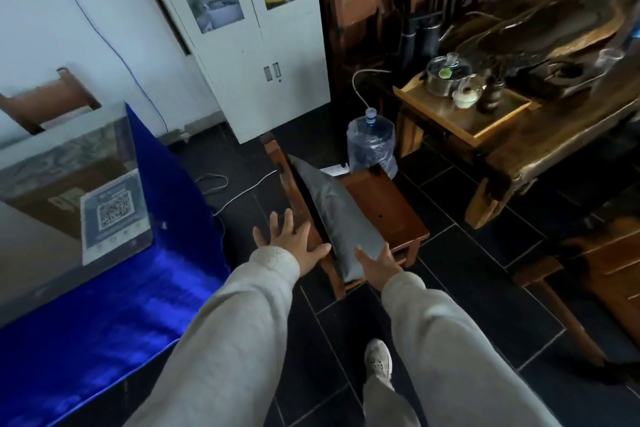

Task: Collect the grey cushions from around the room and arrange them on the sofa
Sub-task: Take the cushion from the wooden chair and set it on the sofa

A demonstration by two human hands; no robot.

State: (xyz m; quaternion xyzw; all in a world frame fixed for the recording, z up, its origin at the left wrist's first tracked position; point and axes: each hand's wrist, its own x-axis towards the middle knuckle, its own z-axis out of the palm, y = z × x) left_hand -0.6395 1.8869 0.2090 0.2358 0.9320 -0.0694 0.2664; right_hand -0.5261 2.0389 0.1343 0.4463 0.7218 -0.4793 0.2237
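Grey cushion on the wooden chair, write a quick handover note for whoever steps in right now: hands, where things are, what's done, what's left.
Left hand: open, fingers spread, over the chair's back rail, holding nothing.
Right hand: open, at the near end of the grey cushion, not gripping yet.
The cushion leans against the backrest of the wooden chair.
Done: nothing collected that shows here.
Left: grasp the cushion, carry it to the sofa, which is out of view, then find the others.

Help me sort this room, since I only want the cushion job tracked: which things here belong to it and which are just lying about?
Belongs to the job:
- grey cushion, propped on the wooden chair
- left hand, open beside it
- right hand, at its near end

Just lying about:
- water bottle
- tea tray with pot
- white cabinet
- blue cloth
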